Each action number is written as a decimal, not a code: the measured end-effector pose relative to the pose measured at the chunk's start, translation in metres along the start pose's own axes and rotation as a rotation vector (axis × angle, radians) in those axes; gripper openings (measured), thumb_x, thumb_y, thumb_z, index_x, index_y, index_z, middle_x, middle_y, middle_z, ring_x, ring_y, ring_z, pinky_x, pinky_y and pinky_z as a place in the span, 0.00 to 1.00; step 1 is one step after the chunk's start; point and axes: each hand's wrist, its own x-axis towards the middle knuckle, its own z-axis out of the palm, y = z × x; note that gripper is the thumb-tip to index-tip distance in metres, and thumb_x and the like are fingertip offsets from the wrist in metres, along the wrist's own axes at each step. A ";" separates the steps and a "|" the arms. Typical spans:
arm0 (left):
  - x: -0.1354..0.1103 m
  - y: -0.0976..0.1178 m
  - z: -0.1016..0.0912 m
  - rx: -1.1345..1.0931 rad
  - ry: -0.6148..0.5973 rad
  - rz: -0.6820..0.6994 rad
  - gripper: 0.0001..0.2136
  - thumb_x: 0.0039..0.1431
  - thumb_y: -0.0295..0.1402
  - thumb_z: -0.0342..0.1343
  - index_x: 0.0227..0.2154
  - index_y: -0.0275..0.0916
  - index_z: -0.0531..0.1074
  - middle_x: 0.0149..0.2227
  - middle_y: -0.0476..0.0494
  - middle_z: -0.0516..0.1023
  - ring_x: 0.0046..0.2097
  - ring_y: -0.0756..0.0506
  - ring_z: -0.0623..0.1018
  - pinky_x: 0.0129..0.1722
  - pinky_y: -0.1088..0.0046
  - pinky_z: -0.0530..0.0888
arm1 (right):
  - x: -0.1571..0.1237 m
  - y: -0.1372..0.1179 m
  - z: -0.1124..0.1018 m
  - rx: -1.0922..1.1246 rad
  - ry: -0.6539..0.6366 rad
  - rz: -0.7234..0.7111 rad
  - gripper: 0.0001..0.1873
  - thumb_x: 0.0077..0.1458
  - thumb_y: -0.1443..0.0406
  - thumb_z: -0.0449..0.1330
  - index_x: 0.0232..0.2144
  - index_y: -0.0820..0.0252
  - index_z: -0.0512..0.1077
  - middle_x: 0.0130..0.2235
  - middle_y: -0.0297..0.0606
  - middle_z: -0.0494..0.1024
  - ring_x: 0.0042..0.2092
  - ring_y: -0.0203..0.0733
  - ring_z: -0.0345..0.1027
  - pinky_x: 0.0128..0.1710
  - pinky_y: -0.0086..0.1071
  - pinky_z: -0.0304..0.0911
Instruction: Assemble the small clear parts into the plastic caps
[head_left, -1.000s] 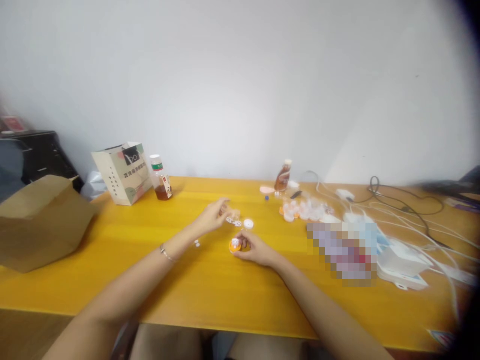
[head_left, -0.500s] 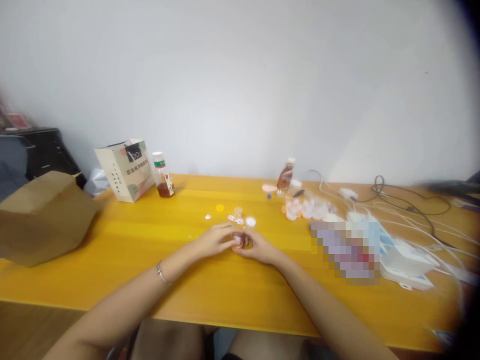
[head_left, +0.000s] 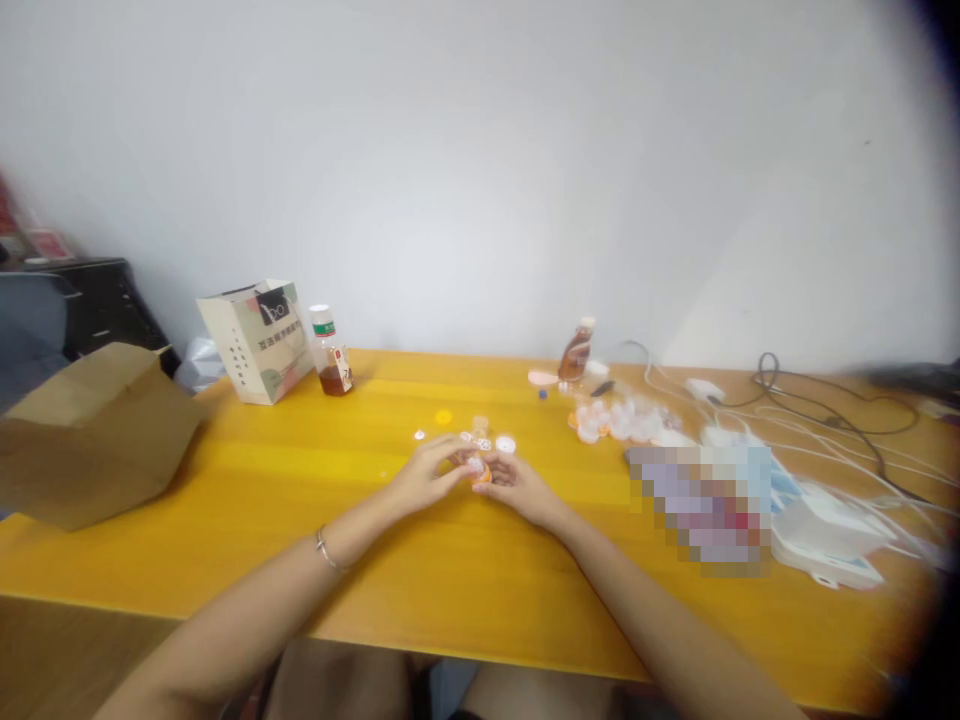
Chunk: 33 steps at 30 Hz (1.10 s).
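Note:
Over the middle of the table, my left hand [head_left: 429, 478] grips a small orange-and-white round piece [head_left: 480, 470] between thumb and fingers. The piece is partly covered and too blurred to name more exactly. My right hand [head_left: 521, 488] curls around its other side, with the fingertips against its edge. Just beyond the hands lie a white patterned strip [head_left: 475, 441], a small tan cylinder [head_left: 480, 426] and a white round disc [head_left: 505, 444]. Farther left are a yellow disc [head_left: 443, 417] and a tiny white piece [head_left: 419, 435].
A brown paper bag [head_left: 97, 440], a printed paper bag [head_left: 274, 350] and a jar with red-brown contents [head_left: 331, 360] stand left. At the right are a brown bottle [head_left: 576, 352], a pile of clear and orange pieces [head_left: 626, 418], a white box [head_left: 829, 535] and tangled cables [head_left: 817, 415].
My right hand's fingers have loosened a little from the piece, and more of its orange side shows. The whole view has shifted slightly, while the things on the table stay put.

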 end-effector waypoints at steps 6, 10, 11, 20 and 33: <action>0.000 -0.002 0.000 0.009 0.019 0.007 0.12 0.54 0.35 0.50 0.40 0.38 0.68 0.39 0.42 0.72 0.40 0.48 0.72 0.42 0.70 0.69 | 0.003 0.004 0.000 0.143 0.094 0.038 0.21 0.33 0.61 0.66 0.31 0.59 0.65 0.36 0.36 0.74 0.38 0.38 0.69 0.46 0.39 0.60; -0.001 -0.001 0.003 -0.030 0.037 -0.028 0.12 0.53 0.36 0.51 0.39 0.37 0.67 0.39 0.42 0.72 0.39 0.48 0.72 0.41 0.71 0.70 | 0.002 0.003 0.001 0.119 0.116 0.011 0.20 0.33 0.61 0.66 0.31 0.59 0.66 0.35 0.36 0.75 0.37 0.39 0.70 0.45 0.39 0.61; -0.002 -0.001 0.003 -0.039 0.045 -0.038 0.12 0.53 0.36 0.51 0.39 0.36 0.67 0.39 0.42 0.72 0.39 0.48 0.73 0.41 0.71 0.70 | 0.002 0.003 0.001 0.107 0.129 0.005 0.20 0.33 0.60 0.66 0.31 0.59 0.66 0.34 0.35 0.75 0.37 0.39 0.70 0.45 0.39 0.61; -0.004 -0.007 0.009 -0.139 0.075 -0.151 0.11 0.50 0.35 0.54 0.36 0.36 0.66 0.35 0.43 0.74 0.37 0.48 0.74 0.39 0.69 0.71 | -0.002 -0.004 0.005 0.091 0.143 -0.013 0.19 0.35 0.58 0.65 0.31 0.59 0.66 0.34 0.36 0.74 0.36 0.39 0.69 0.44 0.38 0.62; 0.001 -0.005 -0.003 -0.437 -0.029 -0.199 0.19 0.50 0.33 0.55 0.46 0.39 0.61 0.49 0.40 0.67 0.46 0.47 0.71 0.47 0.68 0.67 | 0.000 -0.007 0.006 0.160 0.110 0.030 0.17 0.36 0.58 0.65 0.28 0.59 0.66 0.33 0.33 0.73 0.35 0.36 0.67 0.42 0.34 0.61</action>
